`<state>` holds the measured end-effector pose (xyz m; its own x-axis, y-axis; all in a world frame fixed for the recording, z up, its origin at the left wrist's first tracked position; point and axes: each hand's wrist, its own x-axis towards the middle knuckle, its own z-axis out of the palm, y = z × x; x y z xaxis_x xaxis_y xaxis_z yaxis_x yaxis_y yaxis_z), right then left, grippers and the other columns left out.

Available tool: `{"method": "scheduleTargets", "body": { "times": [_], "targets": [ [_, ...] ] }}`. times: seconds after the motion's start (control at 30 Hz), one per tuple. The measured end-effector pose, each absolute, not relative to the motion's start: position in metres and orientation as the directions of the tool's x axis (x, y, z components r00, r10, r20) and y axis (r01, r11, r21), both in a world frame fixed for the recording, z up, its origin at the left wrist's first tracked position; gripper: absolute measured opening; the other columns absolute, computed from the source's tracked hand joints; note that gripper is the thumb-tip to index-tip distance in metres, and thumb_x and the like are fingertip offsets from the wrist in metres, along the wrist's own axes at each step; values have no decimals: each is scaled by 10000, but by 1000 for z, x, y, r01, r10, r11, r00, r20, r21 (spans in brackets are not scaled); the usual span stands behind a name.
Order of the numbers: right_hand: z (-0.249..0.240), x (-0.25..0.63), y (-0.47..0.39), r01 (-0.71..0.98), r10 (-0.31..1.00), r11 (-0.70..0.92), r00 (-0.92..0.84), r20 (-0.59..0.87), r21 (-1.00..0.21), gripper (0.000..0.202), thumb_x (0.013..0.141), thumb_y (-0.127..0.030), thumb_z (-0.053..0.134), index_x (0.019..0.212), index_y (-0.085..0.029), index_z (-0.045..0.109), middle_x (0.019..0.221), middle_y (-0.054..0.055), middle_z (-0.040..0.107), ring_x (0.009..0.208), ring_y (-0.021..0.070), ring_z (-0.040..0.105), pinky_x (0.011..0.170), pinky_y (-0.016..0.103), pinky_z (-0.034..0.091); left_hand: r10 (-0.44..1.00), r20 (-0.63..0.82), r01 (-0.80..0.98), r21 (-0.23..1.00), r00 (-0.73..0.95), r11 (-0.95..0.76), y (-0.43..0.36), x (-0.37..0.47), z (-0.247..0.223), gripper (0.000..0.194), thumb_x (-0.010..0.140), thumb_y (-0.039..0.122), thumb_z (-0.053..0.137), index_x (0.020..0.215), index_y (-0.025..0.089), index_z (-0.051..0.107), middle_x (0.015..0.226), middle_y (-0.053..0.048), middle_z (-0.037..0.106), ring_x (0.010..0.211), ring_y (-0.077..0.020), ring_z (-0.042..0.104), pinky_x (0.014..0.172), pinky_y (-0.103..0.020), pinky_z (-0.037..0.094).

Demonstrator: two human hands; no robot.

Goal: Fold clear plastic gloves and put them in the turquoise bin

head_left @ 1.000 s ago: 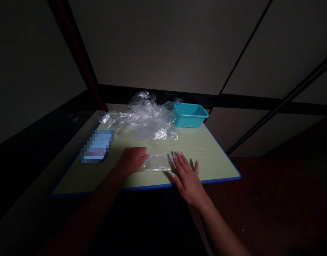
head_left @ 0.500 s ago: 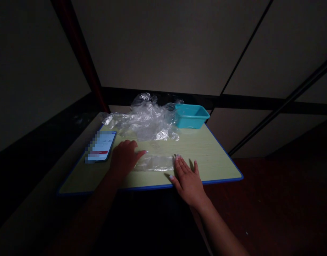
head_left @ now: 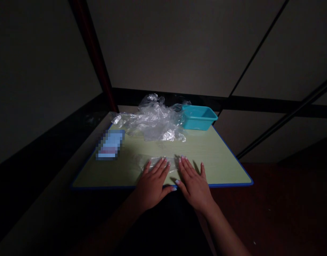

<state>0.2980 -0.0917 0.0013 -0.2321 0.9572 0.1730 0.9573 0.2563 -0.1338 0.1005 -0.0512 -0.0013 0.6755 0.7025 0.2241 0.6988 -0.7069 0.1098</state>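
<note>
Pale-green bench point(head_left: 219, 160) w/ blue edge point(head_left: 229, 185), dim walls point(head_left: 165, 46), dk red floor point(head_left: 272, 213). Plastic strip point(head_left: 173, 163) clear, flat, wrinkled; L hand point(head_left: 154, 185) spread over it, R hand point(head_left: 194, 186) spread at R end.

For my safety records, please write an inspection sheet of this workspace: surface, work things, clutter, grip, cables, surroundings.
Surface: pale table with blue edge.
Work things: flat plastic, clear, near the front edge.
Clutter: crumpled plastic behind, next to a turquoise tub; phone at left, blurred.
Grip: left hand spread over the flat plastic, right hand at its right end; neither closed.
Cables: nothing seen.
Surroundings: dim; pale panels behind, reddish floor at right.
</note>
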Motion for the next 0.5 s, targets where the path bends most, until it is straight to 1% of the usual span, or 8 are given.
{"method": "scheduleTargets", "body": {
  "times": [0.17,0.23,0.3,0.33,0.4,0.47,0.5],
  "targets": [
    [-1,300,-90,947,948,307,-295,124,-93,593,978,-397,350,1531,-272,181,1564,86,261,1449,255,243,1135,632,-2,725,214,709,157,655,-687,-54,102,-2,687,933,611,336,1459,171,364,1538,-121,346,1432,-261,296,1168,-508,171],
    [-2,301,-90,946,946,312,-302,117,-82,574,980,-411,343,1524,-275,219,1561,90,267,1444,263,256,1132,635,3,708,243,692,162,663,-704,-55,101,1,685,931,594,366,1470,172,339,1544,-124,339,1438,-269,278,1167,-521,158],
    [-2,302,-89,948,946,310,-300,119,-74,566,983,-423,333,1520,-278,234,1561,95,265,1439,267,269,1131,637,18,699,292,687,161,653,-709,-56,96,6,659,932,536,421,1476,176,325,1538,-130,354,1430,-288,284,1158,-547,159],
    [-2,302,-89,948,946,310,-300,122,-70,564,983,-431,331,1519,-283,235,1561,95,264,1437,269,273,1129,640,29,710,325,702,165,624,-693,-55,92,8,630,930,493,448,1466,176,345,1524,-134,380,1415,-299,306,1151,-555,173],
    [-2,302,-90,948,945,313,-304,125,-61,563,982,-445,334,1517,-301,235,1564,93,257,1436,273,275,1123,649,53,765,391,766,194,512,-612,-51,78,11,544,915,410,496,1397,160,448,1449,-153,473,1345,-319,387,1120,-552,242],
    [-1,302,-90,946,942,320,-312,123,-47,549,980,-443,350,1508,-333,246,1570,89,242,1436,278,272,1112,662,80,824,422,835,231,377,-500,-43,59,11,444,884,369,543,1252,123,574,1308,-179,571,1229,-333,468,1050,-522,350],
    [-1,302,-90,945,940,324,-317,123,-39,540,979,-437,363,1501,-355,256,1573,87,232,1436,282,271,1106,668,93,845,419,858,237,334,-456,-38,48,11,408,870,353,562,1204,122,600,1256,-179,593,1189,-337,483,1022,-523,375]
  ]
}}
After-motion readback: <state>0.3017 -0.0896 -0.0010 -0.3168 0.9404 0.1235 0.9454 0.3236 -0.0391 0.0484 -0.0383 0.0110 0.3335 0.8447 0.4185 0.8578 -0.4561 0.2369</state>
